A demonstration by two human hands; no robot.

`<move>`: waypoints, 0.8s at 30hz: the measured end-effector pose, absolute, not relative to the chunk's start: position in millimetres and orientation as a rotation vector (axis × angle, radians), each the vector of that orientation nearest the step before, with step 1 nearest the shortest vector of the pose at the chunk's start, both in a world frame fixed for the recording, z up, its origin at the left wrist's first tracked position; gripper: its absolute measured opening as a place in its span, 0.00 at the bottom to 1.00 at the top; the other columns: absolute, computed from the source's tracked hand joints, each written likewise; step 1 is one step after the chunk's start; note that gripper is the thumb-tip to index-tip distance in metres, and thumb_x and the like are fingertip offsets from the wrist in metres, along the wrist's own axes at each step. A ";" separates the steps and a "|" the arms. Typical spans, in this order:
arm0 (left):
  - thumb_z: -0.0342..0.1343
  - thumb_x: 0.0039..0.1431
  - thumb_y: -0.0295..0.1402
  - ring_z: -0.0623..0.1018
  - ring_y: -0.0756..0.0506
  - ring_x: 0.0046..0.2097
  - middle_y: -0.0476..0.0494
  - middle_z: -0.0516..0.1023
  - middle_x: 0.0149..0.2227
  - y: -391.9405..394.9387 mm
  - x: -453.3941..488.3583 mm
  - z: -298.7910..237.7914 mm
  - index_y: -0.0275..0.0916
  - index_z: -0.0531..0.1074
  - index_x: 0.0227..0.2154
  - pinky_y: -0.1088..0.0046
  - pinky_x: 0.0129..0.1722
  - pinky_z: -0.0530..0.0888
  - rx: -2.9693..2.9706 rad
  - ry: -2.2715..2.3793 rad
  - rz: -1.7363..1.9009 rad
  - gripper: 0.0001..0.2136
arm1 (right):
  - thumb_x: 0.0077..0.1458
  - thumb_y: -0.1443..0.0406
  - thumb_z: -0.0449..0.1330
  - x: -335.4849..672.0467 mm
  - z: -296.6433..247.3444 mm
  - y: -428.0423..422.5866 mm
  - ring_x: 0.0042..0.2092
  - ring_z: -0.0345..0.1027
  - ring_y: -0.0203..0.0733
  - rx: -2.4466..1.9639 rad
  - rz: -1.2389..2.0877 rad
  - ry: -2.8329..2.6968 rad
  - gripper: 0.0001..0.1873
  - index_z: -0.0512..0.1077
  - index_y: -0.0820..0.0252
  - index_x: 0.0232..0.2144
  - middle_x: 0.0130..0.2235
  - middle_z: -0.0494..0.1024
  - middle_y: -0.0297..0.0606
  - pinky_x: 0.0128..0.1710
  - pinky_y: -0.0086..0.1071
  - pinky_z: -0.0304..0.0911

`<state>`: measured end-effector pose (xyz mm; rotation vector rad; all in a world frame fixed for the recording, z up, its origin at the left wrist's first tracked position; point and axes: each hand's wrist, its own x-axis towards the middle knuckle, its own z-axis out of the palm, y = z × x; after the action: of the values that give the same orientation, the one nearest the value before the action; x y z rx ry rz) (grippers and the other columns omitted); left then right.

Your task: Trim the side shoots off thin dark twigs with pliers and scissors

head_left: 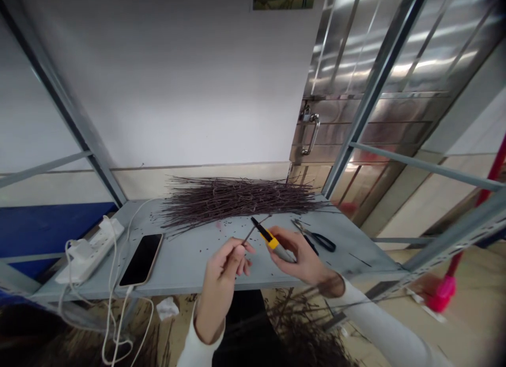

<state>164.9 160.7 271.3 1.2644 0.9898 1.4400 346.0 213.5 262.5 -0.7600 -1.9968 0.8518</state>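
The left hand (226, 264) pinches a twig (249, 235) while the right hand (299, 254) grips a yellow-grey tool (273, 243), seemingly for working it, which calls for steadiness.

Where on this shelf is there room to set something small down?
The biggest nearly bare patch lies between the phone and the left hand. Another, right of the black-handled pliers, has a loose twig. The twig pile crowds the back; the power strip crowds the left end.

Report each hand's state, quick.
Left hand: closed, holding a thin dark twig.
Right hand: closed around a yellow-and-grey tool.
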 end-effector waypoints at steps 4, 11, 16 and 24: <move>0.52 0.61 0.43 0.66 0.49 0.25 0.54 0.59 0.19 162.5 158.9 271.7 0.38 0.73 0.29 0.71 0.31 0.67 1.365 0.987 1.404 0.14 | 0.54 0.58 0.59 350.6 271.0 213.0 0.25 0.57 0.32 -0.534 1.313 -1.944 0.11 0.65 0.60 0.32 0.25 0.65 0.30 0.26 0.28 0.57; 0.53 0.59 0.45 0.67 0.50 0.23 0.51 0.65 0.20 157.2 157.1 276.0 0.37 0.72 0.25 0.75 0.25 0.64 1.390 0.884 1.245 0.16 | 0.46 0.54 0.64 356.3 264.2 212.5 0.20 0.55 0.28 -0.264 2.093 -1.702 0.20 0.66 0.61 0.36 0.26 0.66 0.31 0.18 0.24 0.52; 0.53 0.58 0.48 0.62 0.54 0.20 0.50 0.67 0.23 147.5 163.6 279.3 0.37 0.69 0.26 0.78 0.17 0.55 1.312 0.769 1.149 0.18 | 0.44 0.54 0.63 354.6 266.9 212.8 0.19 0.57 0.31 -0.212 2.178 -1.716 0.19 0.66 0.60 0.33 0.25 0.68 0.32 0.17 0.25 0.55; 0.46 0.62 0.49 0.55 0.54 0.19 0.50 0.67 0.20 141.4 163.2 281.2 0.36 0.71 0.34 0.75 0.20 0.52 1.377 0.766 1.076 0.20 | 0.49 0.56 0.63 362.6 274.3 213.3 0.27 0.60 0.34 -0.296 1.756 -1.920 0.14 0.69 0.59 0.34 0.31 0.69 0.35 0.27 0.28 0.61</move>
<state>163.2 141.4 281.2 1.3765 0.7660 1.0759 362.6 213.3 274.3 -0.2963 -1.9202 1.7558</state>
